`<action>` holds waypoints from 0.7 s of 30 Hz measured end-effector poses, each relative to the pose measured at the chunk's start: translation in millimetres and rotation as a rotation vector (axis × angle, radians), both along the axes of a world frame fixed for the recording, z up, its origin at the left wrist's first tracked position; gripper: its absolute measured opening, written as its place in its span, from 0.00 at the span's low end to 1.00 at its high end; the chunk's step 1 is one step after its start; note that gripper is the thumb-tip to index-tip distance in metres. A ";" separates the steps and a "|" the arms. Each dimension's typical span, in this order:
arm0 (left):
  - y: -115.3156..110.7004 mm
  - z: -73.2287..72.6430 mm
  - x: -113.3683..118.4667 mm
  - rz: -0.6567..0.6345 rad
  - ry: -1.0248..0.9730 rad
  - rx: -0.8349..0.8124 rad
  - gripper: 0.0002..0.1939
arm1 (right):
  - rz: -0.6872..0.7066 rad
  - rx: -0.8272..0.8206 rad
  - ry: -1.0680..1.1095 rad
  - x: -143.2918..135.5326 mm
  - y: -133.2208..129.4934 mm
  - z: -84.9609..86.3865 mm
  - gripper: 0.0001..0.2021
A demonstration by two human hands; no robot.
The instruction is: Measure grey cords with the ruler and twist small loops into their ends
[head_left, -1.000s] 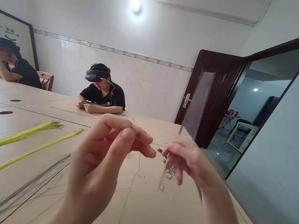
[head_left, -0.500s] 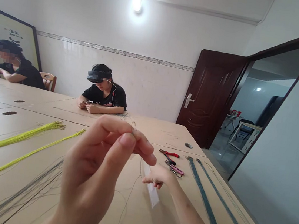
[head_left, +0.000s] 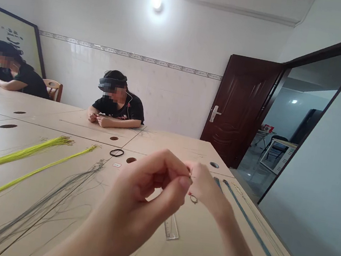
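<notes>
My left hand (head_left: pixel 146 205) is raised in the middle of the view, thumb and forefinger pinched on a small hook (head_left: pixel 191 176), of which only a tiny bit shows. Just beyond those fingertips my right hand (head_left: pixel 204 188) reaches over the table, its fingers mostly hidden behind the left hand. One ring of the scissors (head_left: pixel 193 199) peeks out under the right hand; the rest is covered, and the pliers are out of sight. Below the hands lies a clear ruler (head_left: pixel 172 230), partly hidden by my left hand.
Yellow line bundles (head_left: pixel 24 162) and a grey line bundle (head_left: pixel 52 189) lie to the left. Blue-green line bundles (head_left: pixel 248 225) lie to the right. A black ring (head_left: pixel 117 152) rests near a table hole (head_left: pixel 131 160). Two people sit across the table (head_left: pixel 169 138).
My left hand has moved right and lower, the hook still pinched in it. My right hand has gone from above the ruler up and right to the scissors, which it now largely covers.
</notes>
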State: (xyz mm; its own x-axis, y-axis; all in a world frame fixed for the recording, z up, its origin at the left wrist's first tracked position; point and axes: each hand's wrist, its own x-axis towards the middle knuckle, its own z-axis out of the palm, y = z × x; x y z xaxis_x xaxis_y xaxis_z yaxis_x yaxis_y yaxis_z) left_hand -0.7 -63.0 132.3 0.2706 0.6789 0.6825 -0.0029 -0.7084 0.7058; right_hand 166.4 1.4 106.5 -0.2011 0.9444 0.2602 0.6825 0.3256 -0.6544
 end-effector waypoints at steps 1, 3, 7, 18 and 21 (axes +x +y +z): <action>0.6 -0.6 1.1 -0.002 0.043 -0.004 0.08 | 0.025 0.031 0.048 2.5 -11.7 9.9 0.20; 1.4 -2.2 3.0 0.003 0.121 -0.023 0.08 | 0.128 0.137 0.231 5.8 -36.0 24.1 0.21; 1.5 -3.8 5.6 0.062 0.233 -0.020 0.08 | 0.114 0.382 0.269 5.6 -73.6 33.5 0.16; 3.5 -7.2 7.6 0.278 0.282 0.130 0.08 | 0.115 0.363 0.183 4.9 -76.6 33.2 0.05; 3.8 -3.7 7.5 0.171 0.206 0.008 0.07 | 0.129 0.328 0.243 4.4 -78.9 33.2 0.05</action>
